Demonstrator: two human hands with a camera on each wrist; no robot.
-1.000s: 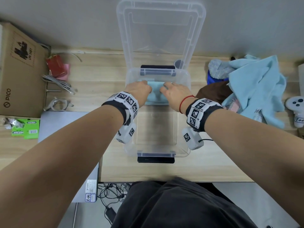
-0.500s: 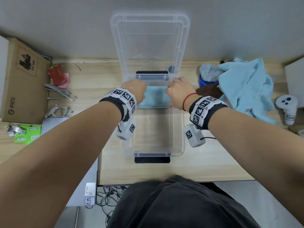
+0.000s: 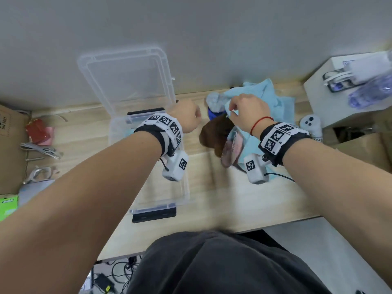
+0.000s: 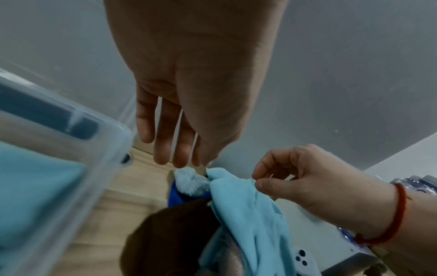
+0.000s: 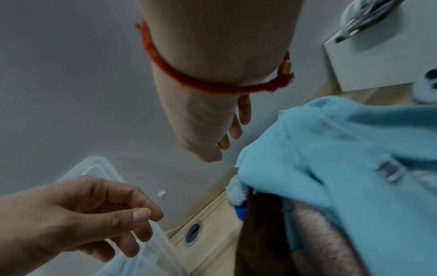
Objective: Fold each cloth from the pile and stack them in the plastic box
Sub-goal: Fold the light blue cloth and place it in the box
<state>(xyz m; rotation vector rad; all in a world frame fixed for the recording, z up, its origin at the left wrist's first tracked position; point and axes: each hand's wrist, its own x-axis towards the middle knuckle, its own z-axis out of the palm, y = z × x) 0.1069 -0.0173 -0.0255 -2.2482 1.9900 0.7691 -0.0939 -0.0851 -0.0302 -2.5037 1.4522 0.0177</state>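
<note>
The clear plastic box (image 3: 185, 188) stands on the desk with its lid (image 3: 127, 81) leaning open against the wall. A folded light blue cloth (image 4: 35, 186) lies inside it at the far end. To the right is the pile: a large light blue cloth (image 3: 273, 102) on top, a brown cloth (image 3: 214, 134), a grey fluffy cloth (image 3: 214, 100) and a pink-checked one (image 3: 233, 147). My right hand (image 3: 232, 108) is over the pile, thumb and forefinger pinching the light blue cloth's left edge (image 4: 246, 182). My left hand (image 4: 179, 160) hovers beside it, fingers straight and empty.
A white controller (image 3: 309, 124) lies right of the pile. Behind it stands a white box (image 3: 331, 102) with a plastic bottle (image 3: 371, 90) on top. A cardboard box (image 3: 8, 145), cables (image 3: 40, 149) and a red packet (image 3: 36, 130) crowd the left side.
Both hands have left the folded cloth in the box and moved right to the pile. The right hand now has the light blue cloth's edge.
</note>
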